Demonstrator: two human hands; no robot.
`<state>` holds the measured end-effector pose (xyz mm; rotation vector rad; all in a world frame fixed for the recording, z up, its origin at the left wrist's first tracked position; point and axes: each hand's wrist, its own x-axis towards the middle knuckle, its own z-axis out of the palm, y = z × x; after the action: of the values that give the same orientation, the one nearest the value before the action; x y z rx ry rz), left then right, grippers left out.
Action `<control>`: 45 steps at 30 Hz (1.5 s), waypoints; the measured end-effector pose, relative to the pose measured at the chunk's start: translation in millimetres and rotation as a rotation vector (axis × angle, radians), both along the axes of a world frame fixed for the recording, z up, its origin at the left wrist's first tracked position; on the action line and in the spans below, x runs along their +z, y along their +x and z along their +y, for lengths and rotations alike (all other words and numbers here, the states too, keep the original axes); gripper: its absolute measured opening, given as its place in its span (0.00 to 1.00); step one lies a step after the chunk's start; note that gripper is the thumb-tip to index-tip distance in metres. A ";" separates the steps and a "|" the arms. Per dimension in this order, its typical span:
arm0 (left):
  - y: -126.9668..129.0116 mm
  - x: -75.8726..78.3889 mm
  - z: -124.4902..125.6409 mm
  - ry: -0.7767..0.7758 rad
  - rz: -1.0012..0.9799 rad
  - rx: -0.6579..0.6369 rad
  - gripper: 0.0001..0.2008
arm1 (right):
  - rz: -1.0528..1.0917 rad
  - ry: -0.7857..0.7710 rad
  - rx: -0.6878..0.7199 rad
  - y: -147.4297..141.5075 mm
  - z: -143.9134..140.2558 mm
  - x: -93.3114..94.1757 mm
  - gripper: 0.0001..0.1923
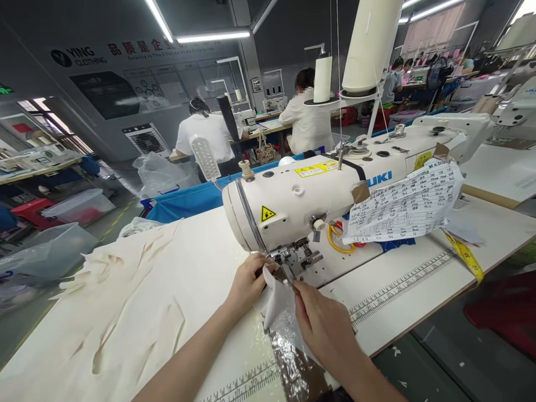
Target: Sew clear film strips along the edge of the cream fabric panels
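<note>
A white fabric piece lies at the needle area of a white sewing machine, one edge folded up. My left hand is closed on its left side, close to the presser foot, with fingertips partly hidden. My right hand pinches the fabric's right edge just in front of the needle area; whether a small tool is also in its fingers cannot be made out. Below the fabric, a brown strip under shiny clear film runs toward me along the table.
Cream fabric pieces spread over the table's left side. Right of the machine are yellow-handled scissors, a handwritten sheet, a yellow tape measure and a printed ruler. A blue cloth bin stands behind. Other people sit at machines beyond.
</note>
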<state>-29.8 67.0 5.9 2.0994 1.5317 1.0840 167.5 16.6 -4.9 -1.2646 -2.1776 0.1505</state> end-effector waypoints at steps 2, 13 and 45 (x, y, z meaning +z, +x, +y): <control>0.1 -1.1 -0.2 0.031 0.029 -0.001 0.10 | -0.002 0.004 -0.002 -0.6 -0.6 -0.9 0.16; 0.0 -3.1 0.4 0.066 0.082 0.010 0.11 | 0.015 -0.001 -0.011 0.2 -2.5 -3.0 0.14; -0.9 -6.2 1.1 0.078 0.062 -0.002 0.11 | 0.015 0.018 0.000 -0.5 -0.4 -5.3 0.14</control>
<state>-30.7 68.1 -0.2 2.2049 1.5382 1.1044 167.0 16.2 -10.3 -1.2489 -2.1614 0.1396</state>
